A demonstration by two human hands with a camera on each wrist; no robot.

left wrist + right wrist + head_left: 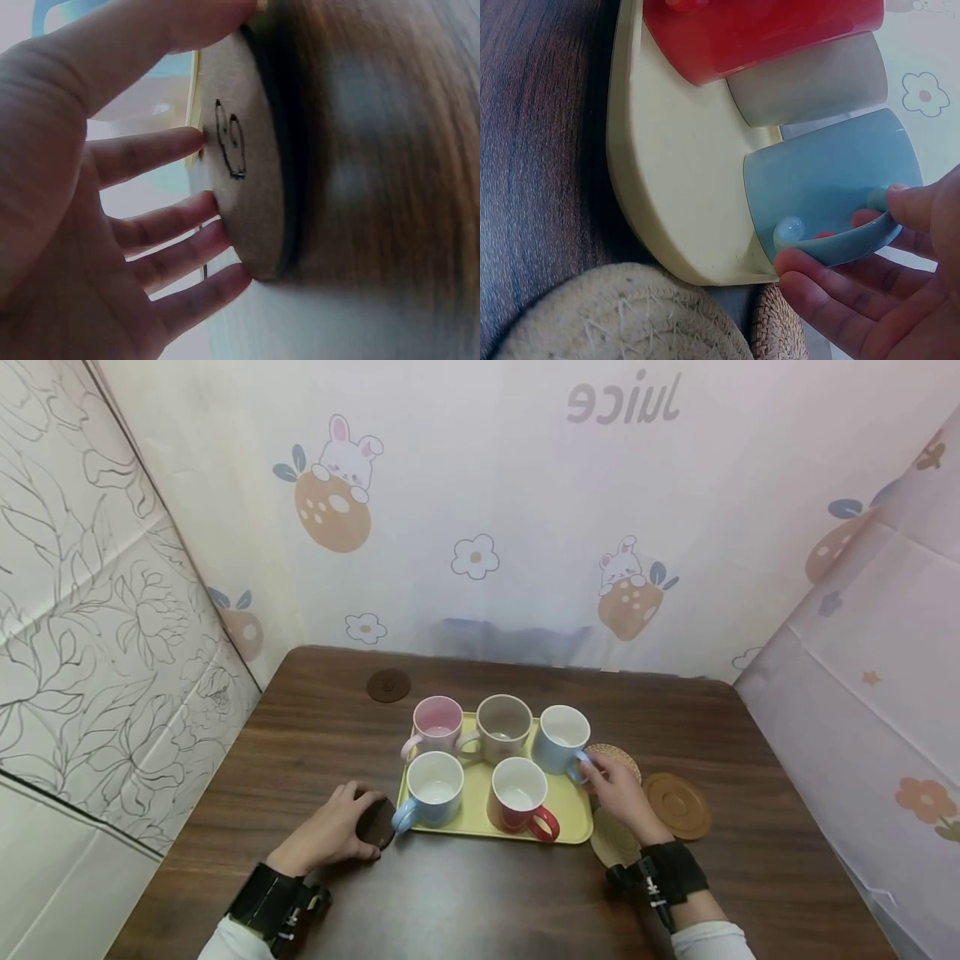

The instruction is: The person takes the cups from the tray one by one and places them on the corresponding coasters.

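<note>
My left hand [330, 829] grips a dark round coaster [375, 825] by its rim, left of the yellow tray [476, 814]. A heart-like mark shows on this coaster's face in the left wrist view; whether it touches the table I cannot tell. At the tray's back right stands a light blue mug [557, 756], its handle [847, 246] pinched between the thumb and fingers of my right hand [621, 792]. Also upright on the tray are a pink mug [435, 739], a beige mug [502, 743], another light blue mug [438, 810] and a red mug [510, 814].
Right of the tray lie two woven coasters, one near [613, 842] and one far [618, 758], beside a brown round coaster [678, 806]. Another dark disc [388, 685] lies at the back left of the wooden table [480, 902]. A patterned wall covering [487, 485] rises behind.
</note>
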